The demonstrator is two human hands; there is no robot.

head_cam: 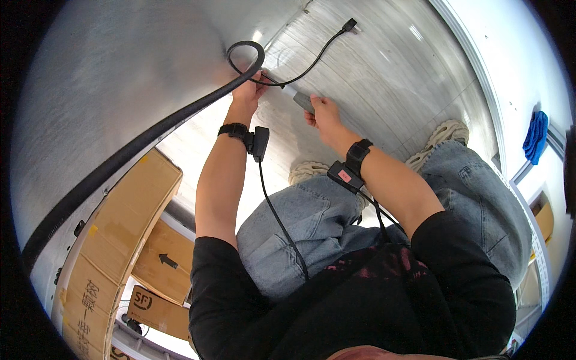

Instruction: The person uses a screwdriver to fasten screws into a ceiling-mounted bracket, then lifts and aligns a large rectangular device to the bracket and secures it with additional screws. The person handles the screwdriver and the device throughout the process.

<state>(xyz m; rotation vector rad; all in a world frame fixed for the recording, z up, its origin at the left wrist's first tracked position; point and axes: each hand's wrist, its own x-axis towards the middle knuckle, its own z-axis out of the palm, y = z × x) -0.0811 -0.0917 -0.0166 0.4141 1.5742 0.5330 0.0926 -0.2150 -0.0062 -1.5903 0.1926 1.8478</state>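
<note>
My right hand (327,116) is closed around the grey handle (304,102) of a slim hand tool, whose pale shaft points towards my left hand. Low by the wall's foot, my left hand (245,96) has its fingers bent near the tool's far end. A loop of black power cord (260,49) partly covers those fingers, so I cannot tell what they grip. The cord runs from the lower left, curls above my left hand, and ends in a black plug (349,25) near the top.
A smooth grey panel (112,76) rises on the left beside the wood-look floor (382,72). Cardboard boxes (121,211) stand at lower left, several bearing writing. A blue cloth (535,137) hangs at right. Black wrist units (260,144) trail cables over my jeans (288,225).
</note>
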